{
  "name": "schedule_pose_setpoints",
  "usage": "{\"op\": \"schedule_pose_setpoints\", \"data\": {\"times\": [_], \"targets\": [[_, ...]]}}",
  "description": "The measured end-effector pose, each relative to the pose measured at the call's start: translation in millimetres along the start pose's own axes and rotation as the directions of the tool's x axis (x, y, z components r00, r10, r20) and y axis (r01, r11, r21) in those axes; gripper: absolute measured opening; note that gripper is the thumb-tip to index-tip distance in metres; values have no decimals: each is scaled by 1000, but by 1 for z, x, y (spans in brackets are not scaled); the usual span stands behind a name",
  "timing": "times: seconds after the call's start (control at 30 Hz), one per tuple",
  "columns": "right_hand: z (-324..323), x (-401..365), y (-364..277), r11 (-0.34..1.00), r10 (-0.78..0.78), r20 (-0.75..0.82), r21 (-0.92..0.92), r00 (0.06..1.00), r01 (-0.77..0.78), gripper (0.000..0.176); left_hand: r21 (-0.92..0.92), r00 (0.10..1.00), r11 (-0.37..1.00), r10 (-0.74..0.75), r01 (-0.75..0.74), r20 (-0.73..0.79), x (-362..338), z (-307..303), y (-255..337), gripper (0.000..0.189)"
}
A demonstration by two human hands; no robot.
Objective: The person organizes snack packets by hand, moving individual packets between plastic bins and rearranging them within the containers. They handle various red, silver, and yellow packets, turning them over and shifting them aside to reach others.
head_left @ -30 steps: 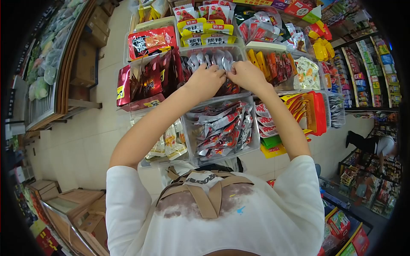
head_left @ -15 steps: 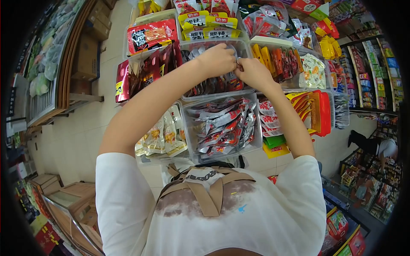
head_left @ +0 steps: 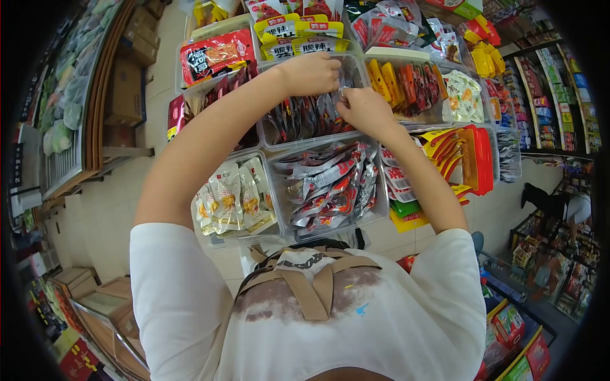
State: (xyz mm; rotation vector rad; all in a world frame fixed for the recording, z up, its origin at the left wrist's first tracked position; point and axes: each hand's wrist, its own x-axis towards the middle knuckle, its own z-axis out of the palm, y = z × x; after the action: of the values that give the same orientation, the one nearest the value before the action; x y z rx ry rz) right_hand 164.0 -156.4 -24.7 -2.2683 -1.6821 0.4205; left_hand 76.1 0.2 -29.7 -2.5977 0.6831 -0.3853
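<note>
L hand (head_left: pixel 309 73) curled over packets (head_left: pixel 304 119) in clear bin (head_left: pixel 318 141); can't tell its grip. R hand (head_left: pixel 363 109), at its 4 o'clock, pinches packet tops. Pouches (head_left: pixel 330 190) at bin's 6 o'clock.

a shop: clear bins (head_left: pixel 381 209) of packaged snacks (head_left: pixel 330 187), stocked shelves (head_left: pixel 559 95) behind.

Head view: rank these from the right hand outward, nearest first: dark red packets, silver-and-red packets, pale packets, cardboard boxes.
1. Dark red packets: upper middle bin, at the fingertips of the right hand.
2. Silver-and-red packets: next bin toward the body.
3. Pale packets: lower-left bin.
4. Cardboard boxes: far left, by the floor.
</note>
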Motion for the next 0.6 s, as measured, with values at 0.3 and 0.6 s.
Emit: {"op": "schedule_pose_setpoints", "data": {"times": [0.3,0.6], "targets": [[4,-3,4,999,-19,-48,25,999,21,19,-27,994,999,-14,17,112,5,-3,3,7],[5,-6,-10,995,-7,-72,-101,997,-1,20,-7,998,1000,16,-15,64,-1,-2,-7,8]]}}
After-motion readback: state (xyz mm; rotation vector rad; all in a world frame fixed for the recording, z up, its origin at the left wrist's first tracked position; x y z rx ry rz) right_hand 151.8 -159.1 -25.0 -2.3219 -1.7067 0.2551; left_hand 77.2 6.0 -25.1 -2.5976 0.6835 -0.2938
